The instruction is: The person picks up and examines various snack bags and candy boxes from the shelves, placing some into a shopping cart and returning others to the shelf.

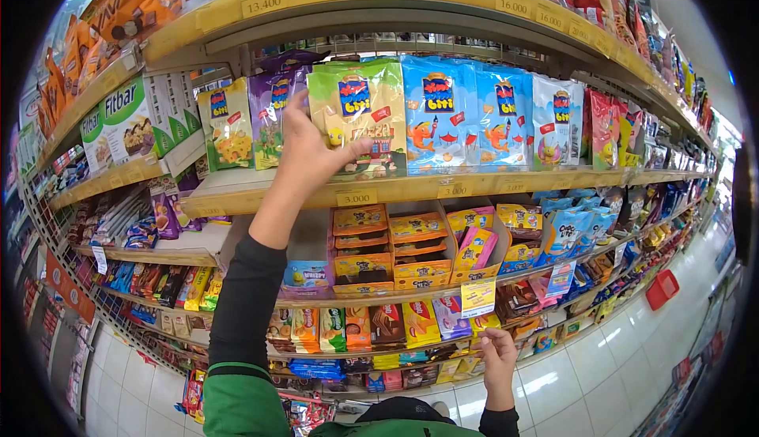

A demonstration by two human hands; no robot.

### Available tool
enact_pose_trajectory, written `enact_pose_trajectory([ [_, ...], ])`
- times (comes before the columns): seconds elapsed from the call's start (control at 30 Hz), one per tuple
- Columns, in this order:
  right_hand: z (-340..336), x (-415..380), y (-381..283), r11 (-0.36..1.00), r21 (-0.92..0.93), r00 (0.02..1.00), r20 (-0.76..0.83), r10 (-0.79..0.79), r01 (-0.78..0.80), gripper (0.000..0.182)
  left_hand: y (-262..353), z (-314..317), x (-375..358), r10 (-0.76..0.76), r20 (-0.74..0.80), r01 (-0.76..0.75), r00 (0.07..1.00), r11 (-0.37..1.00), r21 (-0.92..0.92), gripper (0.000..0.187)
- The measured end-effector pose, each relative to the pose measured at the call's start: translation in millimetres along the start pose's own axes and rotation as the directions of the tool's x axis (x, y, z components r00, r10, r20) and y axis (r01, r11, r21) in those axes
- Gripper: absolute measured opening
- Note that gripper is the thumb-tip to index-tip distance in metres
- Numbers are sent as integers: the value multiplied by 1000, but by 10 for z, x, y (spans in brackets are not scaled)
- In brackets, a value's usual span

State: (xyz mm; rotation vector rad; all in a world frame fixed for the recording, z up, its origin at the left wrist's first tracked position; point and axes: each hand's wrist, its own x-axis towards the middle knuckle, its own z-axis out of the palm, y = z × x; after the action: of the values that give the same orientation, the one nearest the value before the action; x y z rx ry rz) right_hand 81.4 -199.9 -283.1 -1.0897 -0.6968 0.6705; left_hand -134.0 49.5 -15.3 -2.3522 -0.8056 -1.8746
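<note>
The left hand (pixel 312 152) has its grip closed on a green Tini Wini Biti snack bag (pixel 360 113) on a shop shelf (pixel 261 192). The right hand (pixel 500 350) hangs lower, grip loosely curled and holding nothing.

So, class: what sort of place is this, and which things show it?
Most likely a shop's snack aisle: long shelves stacked with snack packets, price tags along the edges, and the left hand gripping a green snack bag.

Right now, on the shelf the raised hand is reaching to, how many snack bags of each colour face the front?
Yellow bag: 1
Purple bag: 1
Green bag, gripped by the left hand: 1
Blue bags: 2
White bag: 1
Total: 6, counting only up to the white one; further right the bags blur together.
</note>
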Motion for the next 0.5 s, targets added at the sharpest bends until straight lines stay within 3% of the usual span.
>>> enact_pose_trajectory([
  [0.03, 7, -4, 1, 1000, 4, 1000, 6, 6, -6, 19, -18, 8, -27, 94, 15, -95, 995, 991, 92, 95],
  [0.07, 13, -7, 7, 1000, 5, 1000, 11, 10, -10, 19, -19, 1, -46, 45, 64, -50, 997, 996, 73, 105],
  [0.3, 44, -8, 73, 999, -24, 999, 29, 33, -33, 19, 53, -22, -59, 14, 76, -25, 997, 989, 149, 103],
  [0.5, 154, -18, 145, 997, -18, 994, 78, 72, -70, 20, 117, -64, -116, 190, -17, -182, 982, 958, 219, 93],
])
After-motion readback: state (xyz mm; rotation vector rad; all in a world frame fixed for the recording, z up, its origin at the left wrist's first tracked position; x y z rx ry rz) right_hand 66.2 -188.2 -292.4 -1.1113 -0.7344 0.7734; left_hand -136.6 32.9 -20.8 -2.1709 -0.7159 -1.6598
